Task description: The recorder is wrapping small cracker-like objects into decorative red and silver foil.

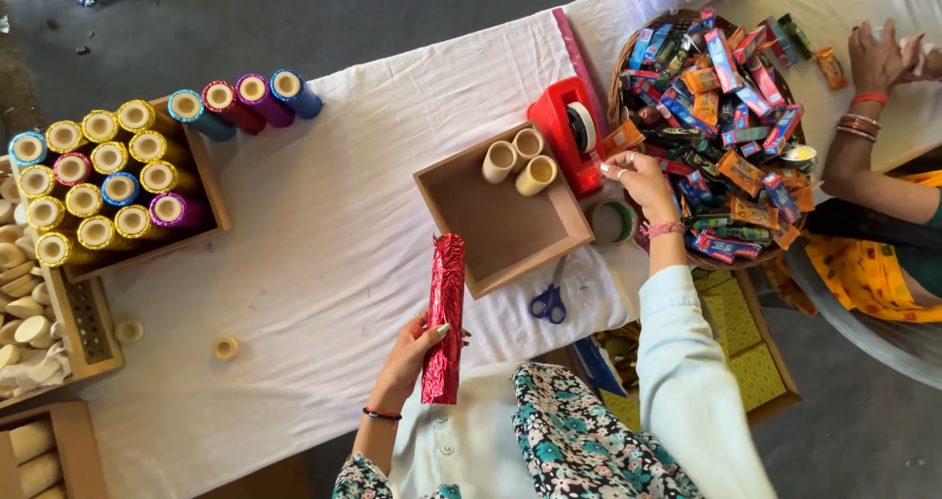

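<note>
The left hand [412, 357] sits near the 6 o'clock edge of the view, its grip closed around the lower half of a tube wrapped in red foil [444, 317], which stands roughly upright in the picture above the white cloth of the table [324, 254]. The right hand [638, 180] reaches out toward 1 o'clock, its fingers pinched together just beside a red tape dispenser [569, 136]; whether the grip has hold of anything I cannot tell. Between the two hands lies a shallow brown tray [505, 229] with three bare cardboard tubes [518, 160] standing in its far corner. A pair of blue-handled scissors [550, 298] lies at the tray's 5 o'clock corner, and a small roll of tape [613, 221] rests just under the right hand. At 2 o'clock of that hand, a round wicker basket [620, 77] is heaped with wrapped sweets [731, 136]. Another person's hand [878, 57] rests at 3 o'clock of the basket. Far over at 9 o'clock, a wooden box [211, 190] holds foil-covered tubes [108, 185] in gold, pink, blue and purple
</note>
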